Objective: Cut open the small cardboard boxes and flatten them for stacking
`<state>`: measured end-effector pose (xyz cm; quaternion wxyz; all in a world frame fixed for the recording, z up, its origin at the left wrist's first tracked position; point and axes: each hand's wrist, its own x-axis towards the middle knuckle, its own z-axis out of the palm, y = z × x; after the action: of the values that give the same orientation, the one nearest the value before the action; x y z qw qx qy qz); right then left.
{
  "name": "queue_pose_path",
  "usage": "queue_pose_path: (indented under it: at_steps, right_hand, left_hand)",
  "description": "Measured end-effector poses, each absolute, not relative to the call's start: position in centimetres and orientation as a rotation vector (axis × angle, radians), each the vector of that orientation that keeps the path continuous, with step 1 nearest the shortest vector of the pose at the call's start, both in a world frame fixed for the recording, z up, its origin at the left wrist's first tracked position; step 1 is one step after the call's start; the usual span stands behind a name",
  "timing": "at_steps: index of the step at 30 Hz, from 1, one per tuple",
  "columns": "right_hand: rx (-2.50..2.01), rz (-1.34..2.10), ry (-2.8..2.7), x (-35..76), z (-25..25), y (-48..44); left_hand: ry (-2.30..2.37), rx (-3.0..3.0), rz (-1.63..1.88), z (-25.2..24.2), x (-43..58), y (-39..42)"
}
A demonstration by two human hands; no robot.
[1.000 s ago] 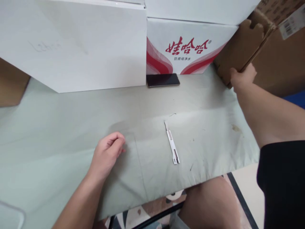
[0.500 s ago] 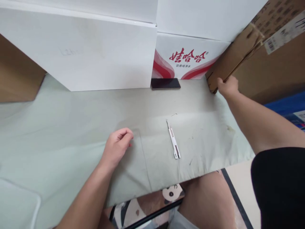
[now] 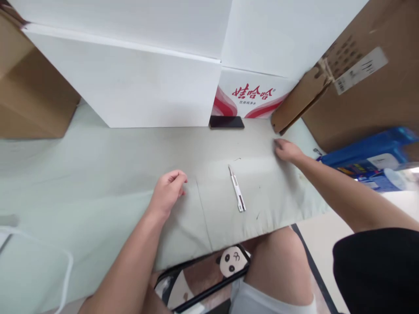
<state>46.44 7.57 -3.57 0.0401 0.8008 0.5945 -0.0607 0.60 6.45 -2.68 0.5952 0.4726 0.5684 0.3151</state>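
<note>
My left hand [image 3: 170, 189] rests over the pale green tablecloth [image 3: 131, 161], fingers curled in and thumb against them; nothing shows in it. My right hand [image 3: 287, 150] hovers at the right, just in front of the lower corner of a brown cardboard box [image 3: 297, 102], apart from it. Its fingertips are smeared by motion, so whether they hold anything is unclear. Between the hands lies a slim white cutter-like tool [image 3: 238, 192] with a thin metal tip pointing away from me. A dark phone [image 3: 227, 122] lies flat against the white boxes.
White cartons [image 3: 140, 87] line the back, one with red lettering [image 3: 252, 92]. Another brown box [image 3: 36, 96] stands at the left. Blue packages [image 3: 369, 152] sit at the right edge. A white-rimmed object [image 3: 67, 270] is at the lower left.
My right hand has let go of the cardboard box's edge and moved left and down toward me. The view has shifted; my left hand keeps its curled pose.
</note>
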Motion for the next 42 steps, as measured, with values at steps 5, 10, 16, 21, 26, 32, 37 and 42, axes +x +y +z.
queue_pose_path:
  at_steps: [5, 10, 16, 21, 26, 32, 37, 42]
  right_hand:
    - [2.159, -0.31, 1.805, 42.1, -0.1, 5.2]
    - [1.807, -0.387, 2.021, 34.7, 3.8, 5.6]
    - [1.413, -0.202, 2.419, 20.6, 5.4, 8.9]
    - [1.184, -0.05, 2.731, 6.9, 5.8, 14.0]
    - [1.19, -0.08, 3.063, -6.1, 7.1, 20.6]
    - [1.268, -0.188, 3.136, -12.7, 7.6, 25.5]
    - [1.32, -0.293, 3.123, -11.8, 7.3, 26.1]
    - [1.397, -0.394, 3.039, -11.7, 7.5, 25.6]
  left_hand:
    - [1.251, 1.033, 0.891, -1.3, -1.0, 6.1]
    - [1.21, 0.957, 1.055, -0.1, -3.6, 5.5]
    - [1.199, 0.908, 1.199, 0.4, -7.5, 5.2]
    - [1.168, 0.84, 1.297, 0.5, -9.7, 5.7]
    - [1.131, 0.806, 1.312, 0.7, -10.3, 6.4]
    - [1.101, 0.732, 1.318, 1.2, -10.9, 6.3]
    - [1.096, 0.604, 1.398, 1.5, -11.2, 6.2]
    - [1.037, 0.566, 1.476, 1.1, -10.3, 6.4]
